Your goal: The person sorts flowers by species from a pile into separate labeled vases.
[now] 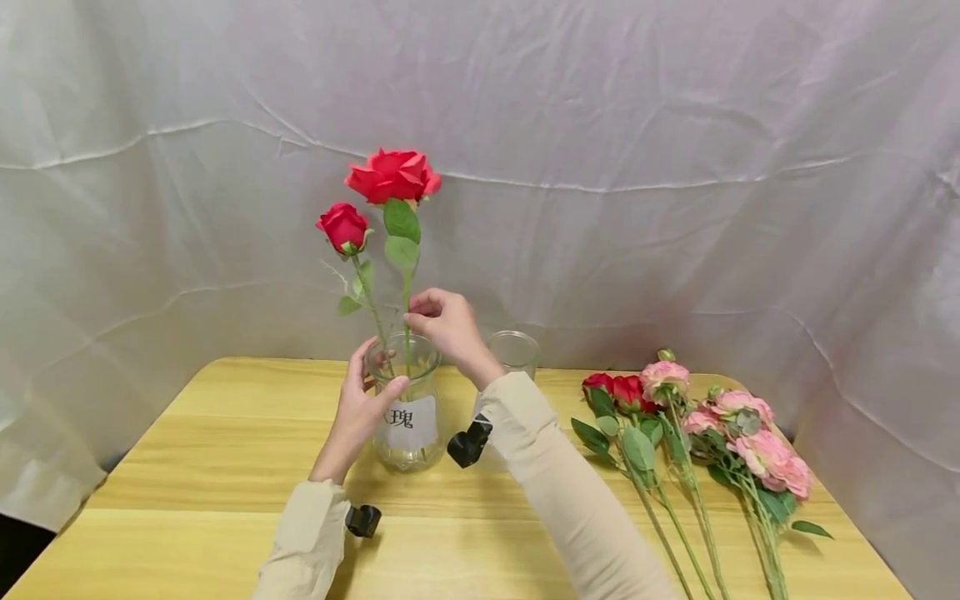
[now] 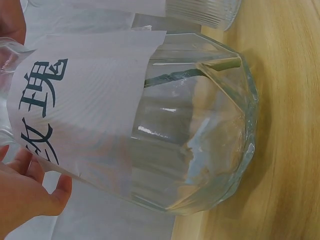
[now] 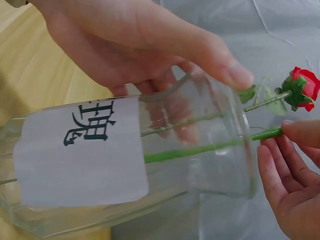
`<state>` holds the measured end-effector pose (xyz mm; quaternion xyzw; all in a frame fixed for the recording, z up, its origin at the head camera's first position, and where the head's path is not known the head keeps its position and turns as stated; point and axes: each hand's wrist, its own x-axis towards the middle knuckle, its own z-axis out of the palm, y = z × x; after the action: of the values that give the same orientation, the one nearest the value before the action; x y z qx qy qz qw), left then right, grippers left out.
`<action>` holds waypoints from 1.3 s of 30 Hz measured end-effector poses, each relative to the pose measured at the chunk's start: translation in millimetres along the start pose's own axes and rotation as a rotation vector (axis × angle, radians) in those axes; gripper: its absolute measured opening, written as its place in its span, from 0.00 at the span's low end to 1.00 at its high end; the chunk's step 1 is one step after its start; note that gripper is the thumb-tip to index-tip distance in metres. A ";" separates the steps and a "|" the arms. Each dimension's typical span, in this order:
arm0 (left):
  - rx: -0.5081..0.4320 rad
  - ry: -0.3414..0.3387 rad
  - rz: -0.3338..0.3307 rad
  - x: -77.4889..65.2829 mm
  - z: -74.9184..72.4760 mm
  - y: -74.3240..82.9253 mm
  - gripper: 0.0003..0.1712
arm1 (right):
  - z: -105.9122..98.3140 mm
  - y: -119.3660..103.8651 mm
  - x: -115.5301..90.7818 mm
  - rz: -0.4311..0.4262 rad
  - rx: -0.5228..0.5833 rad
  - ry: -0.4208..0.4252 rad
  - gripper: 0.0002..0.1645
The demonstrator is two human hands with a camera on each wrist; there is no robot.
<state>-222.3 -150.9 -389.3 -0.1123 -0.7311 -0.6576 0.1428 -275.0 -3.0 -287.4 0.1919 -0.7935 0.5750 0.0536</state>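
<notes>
A clear glass vase (image 1: 408, 457) with a white paper label (image 3: 85, 175) stands upright on the table. My left hand (image 1: 365, 408) grips it round the neck, thumb near the rim. Between thumb and fingertips, my right hand (image 1: 454, 330) pinches the green stem (image 3: 200, 149) of a large open red rose (image 1: 395, 177) just above the vase mouth; this stem runs down inside the glass. Left of it, a smaller red rose (image 1: 343, 227) leans in the same vase, its stem also inside. In the left wrist view, one stem end (image 2: 222, 65) shows near the vase bottom.
Behind my right forearm, a second glass vase (image 1: 516, 340) stands partly hidden. On the table's right side lie red roses (image 1: 628, 392) and several pink flowers (image 1: 768, 458), stems toward me. A grey cloth (image 1: 600, 250) hangs behind the wooden table (image 1: 225, 442).
</notes>
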 end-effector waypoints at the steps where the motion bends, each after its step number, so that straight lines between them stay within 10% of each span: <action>1: -0.001 0.002 0.000 -0.1 0.1 -0.1 0.44 | 0.4 1.2 -0.4 0.000 -0.001 0.001 0.09; 39: 0.009 0.011 -0.019 -5.8 -2.0 5.3 0.44 | 2.4 7.4 -14.3 0.058 -0.022 0.056 0.06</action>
<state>-214.9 -152.2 -386.2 -0.1011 -0.7344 -0.6562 0.1411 -264.2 0.1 -299.2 0.1520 -0.8033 0.5726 0.0613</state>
